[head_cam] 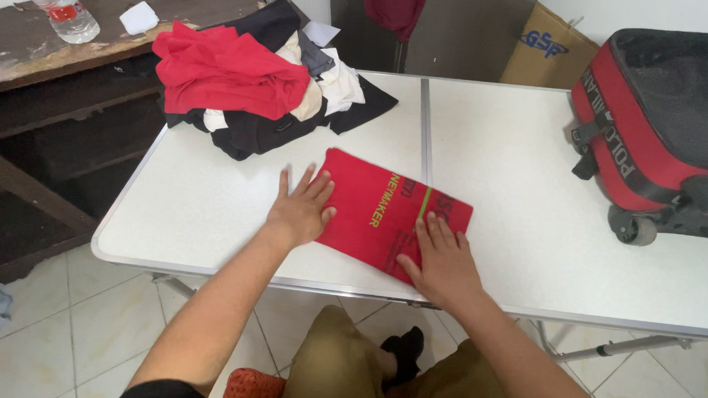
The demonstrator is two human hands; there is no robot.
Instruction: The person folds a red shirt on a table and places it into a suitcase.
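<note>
Left hand (pixel 299 210) and right hand (pixel 443 263) press flat on folded red garment (pixel 385 212).

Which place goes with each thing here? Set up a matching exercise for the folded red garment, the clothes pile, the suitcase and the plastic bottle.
Things:
1. folded red garment
2. clothes pile
3. red and black suitcase
4. plastic bottle

Places:
A. on the dark wooden shelf, far left
B. on the table's right end
C. flat under the left hand and right hand
D. on the white table at its far left corner

Pairs: 1-C, 2-D, 3-B, 4-A
</note>
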